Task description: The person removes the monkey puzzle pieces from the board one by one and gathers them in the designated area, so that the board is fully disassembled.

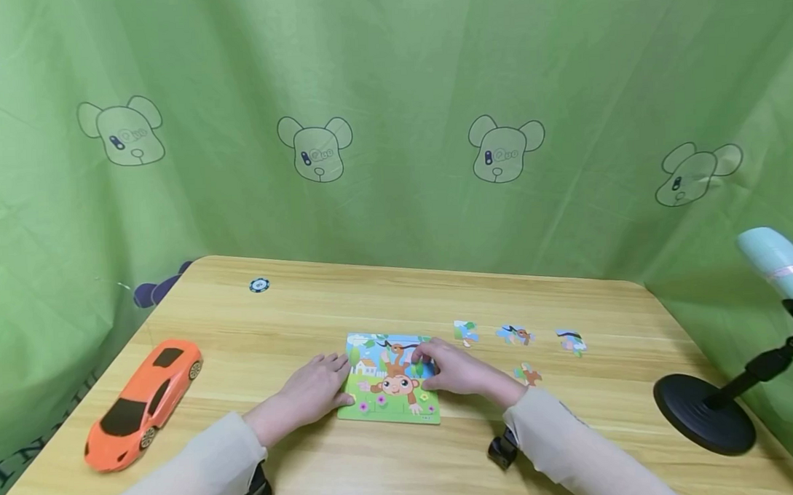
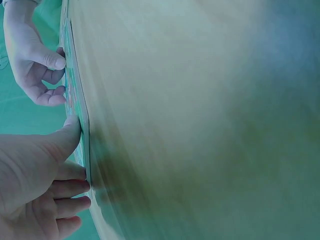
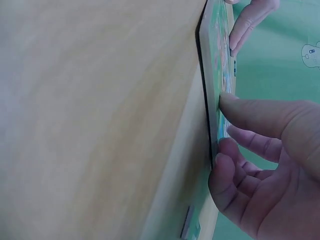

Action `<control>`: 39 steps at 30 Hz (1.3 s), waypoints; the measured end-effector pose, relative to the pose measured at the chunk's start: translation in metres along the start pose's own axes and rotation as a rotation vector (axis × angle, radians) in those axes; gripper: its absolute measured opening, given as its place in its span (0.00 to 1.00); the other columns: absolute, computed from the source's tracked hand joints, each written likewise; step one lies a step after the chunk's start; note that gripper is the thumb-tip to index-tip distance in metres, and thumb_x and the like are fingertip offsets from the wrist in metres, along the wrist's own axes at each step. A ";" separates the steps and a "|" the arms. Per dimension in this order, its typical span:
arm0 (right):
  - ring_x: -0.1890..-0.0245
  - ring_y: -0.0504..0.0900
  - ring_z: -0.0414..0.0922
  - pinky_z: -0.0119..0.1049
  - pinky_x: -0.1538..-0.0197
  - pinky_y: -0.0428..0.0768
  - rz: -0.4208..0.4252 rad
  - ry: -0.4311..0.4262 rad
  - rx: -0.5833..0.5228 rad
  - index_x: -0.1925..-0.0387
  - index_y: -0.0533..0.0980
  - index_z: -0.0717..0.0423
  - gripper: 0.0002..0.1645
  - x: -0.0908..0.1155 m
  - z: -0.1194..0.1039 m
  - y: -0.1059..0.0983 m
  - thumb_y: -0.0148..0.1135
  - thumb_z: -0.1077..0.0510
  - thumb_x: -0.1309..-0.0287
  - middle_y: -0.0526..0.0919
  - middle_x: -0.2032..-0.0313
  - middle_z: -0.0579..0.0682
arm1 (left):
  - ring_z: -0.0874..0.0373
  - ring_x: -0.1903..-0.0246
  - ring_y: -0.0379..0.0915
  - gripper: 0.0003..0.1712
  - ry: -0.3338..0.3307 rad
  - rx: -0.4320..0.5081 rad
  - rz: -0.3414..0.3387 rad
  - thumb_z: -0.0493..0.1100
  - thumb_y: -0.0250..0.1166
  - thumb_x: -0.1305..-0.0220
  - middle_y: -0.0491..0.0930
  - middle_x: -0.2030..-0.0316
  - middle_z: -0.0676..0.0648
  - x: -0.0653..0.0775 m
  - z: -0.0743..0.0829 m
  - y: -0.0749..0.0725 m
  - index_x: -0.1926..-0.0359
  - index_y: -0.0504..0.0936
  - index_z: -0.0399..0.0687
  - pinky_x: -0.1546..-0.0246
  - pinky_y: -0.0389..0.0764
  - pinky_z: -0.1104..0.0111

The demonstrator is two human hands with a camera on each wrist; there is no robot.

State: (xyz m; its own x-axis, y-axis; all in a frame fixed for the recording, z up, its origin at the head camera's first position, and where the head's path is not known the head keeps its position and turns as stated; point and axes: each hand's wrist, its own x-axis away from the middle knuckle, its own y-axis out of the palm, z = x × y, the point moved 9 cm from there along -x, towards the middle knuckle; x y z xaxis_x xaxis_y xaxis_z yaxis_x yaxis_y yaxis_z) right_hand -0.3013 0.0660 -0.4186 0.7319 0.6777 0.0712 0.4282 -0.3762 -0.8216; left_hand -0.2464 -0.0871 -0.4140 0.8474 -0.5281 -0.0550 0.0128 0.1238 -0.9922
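A jigsaw puzzle board (image 1: 389, 404) with a picture of a monkey hanging upside down lies flat on the table. My left hand (image 1: 312, 387) rests at its left edge, the thumb on the near corner. In the left wrist view, that hand's fingers (image 2: 70, 189) lie loosely along the board's side. My right hand (image 1: 456, 369) touches the right part of the picture with its fingertips and thumb. The right wrist view shows its thumb (image 3: 255, 115) on the board's face and bent fingers beside the edge, with no piece visible between them. This hand hides part of the puzzle's right side.
Several loose puzzle pieces lie right of the board, among them a blue-and-green one (image 1: 466, 332) and a brown one (image 1: 528, 375). An orange toy car (image 1: 143, 406) sits left, a round chip (image 1: 259, 285) far left, and a black-based stand (image 1: 704, 414) right.
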 end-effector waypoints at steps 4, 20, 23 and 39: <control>0.64 0.68 0.45 0.40 0.62 0.71 0.007 0.008 0.016 0.56 0.73 0.59 0.18 0.000 0.001 0.000 0.66 0.64 0.50 0.69 0.61 0.51 | 0.41 0.43 0.64 0.35 -0.001 0.001 -0.001 0.53 0.63 0.42 0.69 0.43 0.35 0.001 0.001 -0.001 0.43 0.71 0.30 0.40 0.62 0.52; 0.71 0.68 0.43 0.36 0.69 0.70 0.048 0.034 -0.013 0.63 0.70 0.55 0.16 -0.002 0.002 -0.002 0.68 0.63 0.52 0.71 0.70 0.47 | 0.41 0.43 0.64 0.35 -0.002 0.001 -0.004 0.53 0.63 0.42 0.69 0.43 0.34 0.001 0.001 -0.002 0.43 0.70 0.29 0.40 0.61 0.52; 0.76 0.68 0.40 0.34 0.73 0.69 0.025 0.023 -0.010 0.69 0.72 0.54 0.11 -0.001 0.001 -0.001 0.67 0.63 0.51 0.71 0.76 0.45 | 0.41 0.43 0.64 0.35 -0.002 -0.003 -0.007 0.53 0.63 0.42 0.69 0.43 0.34 0.001 0.002 -0.002 0.43 0.70 0.29 0.40 0.62 0.52; 0.82 0.63 0.38 0.29 0.78 0.63 -0.063 -0.003 -0.039 0.78 0.73 0.54 0.10 0.003 -0.002 0.000 0.59 0.62 0.41 0.67 0.82 0.45 | 0.40 0.43 0.64 0.35 0.000 0.004 -0.003 0.53 0.63 0.42 0.69 0.43 0.34 0.000 0.001 -0.001 0.43 0.70 0.29 0.40 0.61 0.52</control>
State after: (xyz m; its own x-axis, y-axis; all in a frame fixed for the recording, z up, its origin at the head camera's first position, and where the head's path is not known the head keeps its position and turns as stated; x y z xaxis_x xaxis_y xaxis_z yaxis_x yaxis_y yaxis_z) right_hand -0.2984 0.0665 -0.4174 0.7017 0.7023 0.1202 0.4933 -0.3572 -0.7931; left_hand -0.2457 -0.0864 -0.4127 0.8473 -0.5286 -0.0525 0.0170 0.1257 -0.9919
